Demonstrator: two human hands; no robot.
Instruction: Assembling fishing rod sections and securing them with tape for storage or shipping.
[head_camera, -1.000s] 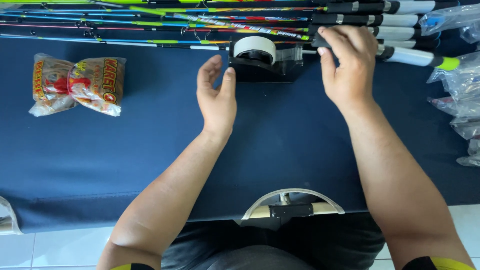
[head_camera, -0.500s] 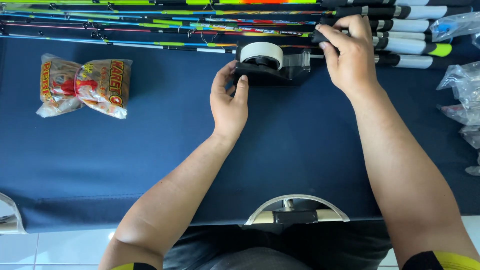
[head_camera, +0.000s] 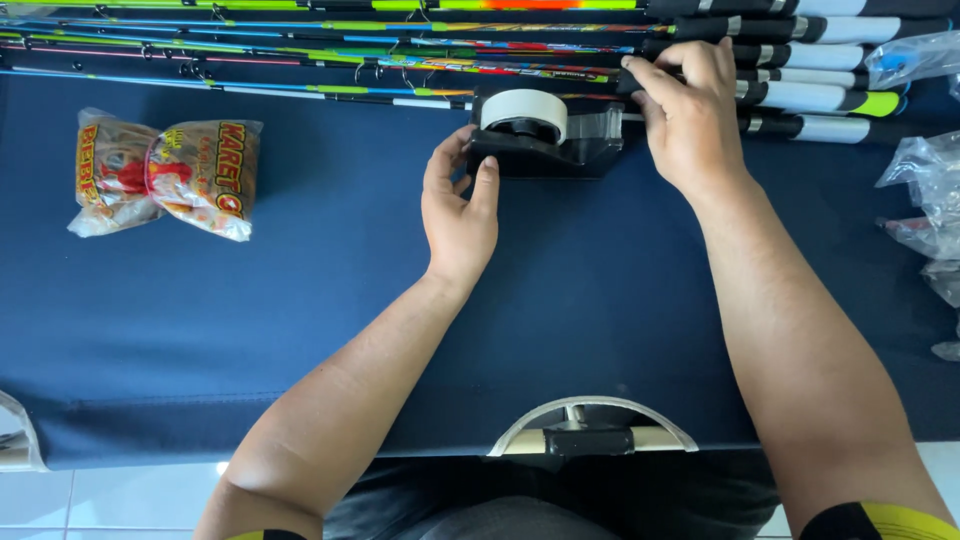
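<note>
Since the earlier frame, left hand (head_camera: 458, 205) has closed in and now braces the black tape dispenser (head_camera: 545, 140) on the blue cloth (head_camera: 300, 330), fingers open against its end, while right hand (head_camera: 690, 125) pinches at its cutter end beside the fishing rods (head_camera: 300, 50).

Left hand (head_camera: 458, 205) steadies tape dispenser (head_camera: 545, 135); right hand (head_camera: 690, 120) pulls tape.
</note>
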